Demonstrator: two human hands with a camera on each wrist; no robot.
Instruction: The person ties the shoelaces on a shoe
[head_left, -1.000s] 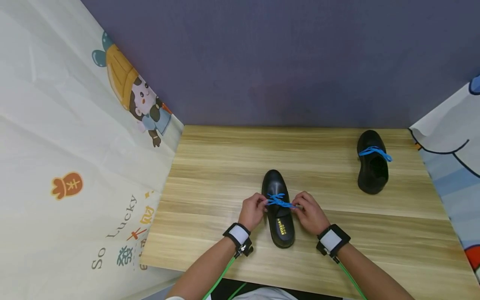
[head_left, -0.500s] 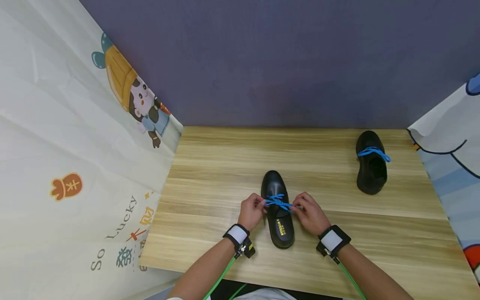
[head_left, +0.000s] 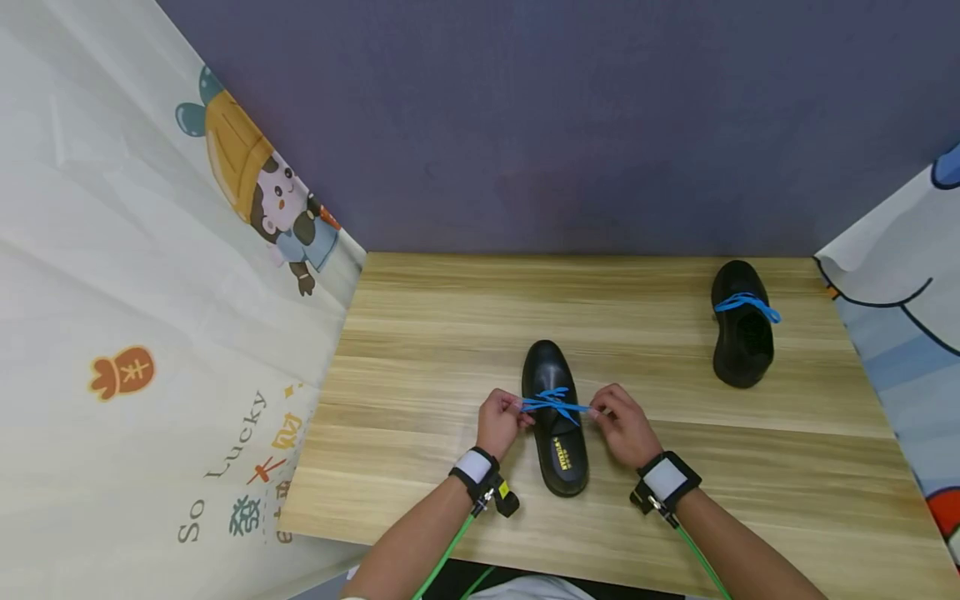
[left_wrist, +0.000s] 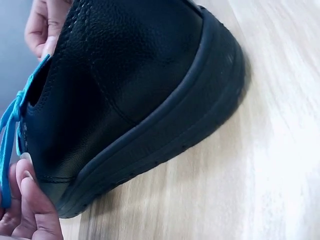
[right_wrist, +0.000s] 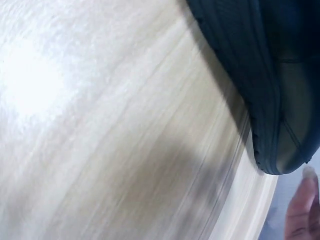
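Drawn slightly wider apart, both hands (head_left: 562,425) pinch the blue lace (head_left: 553,404) taut across the black shoe (head_left: 557,417) between them.

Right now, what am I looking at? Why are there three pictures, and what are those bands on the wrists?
A person wears three small cameras. The big picture comes from one on the head, looking down at a wooden table. The two close-up pictures come from cameras in the bands on the wrists. The left hand and right hand each pinch an end of a blue lace across a black shoe, pulling it sideways. A second black shoe, also with a blue lace, sits far right. Cartoon cloths hang at both sides.
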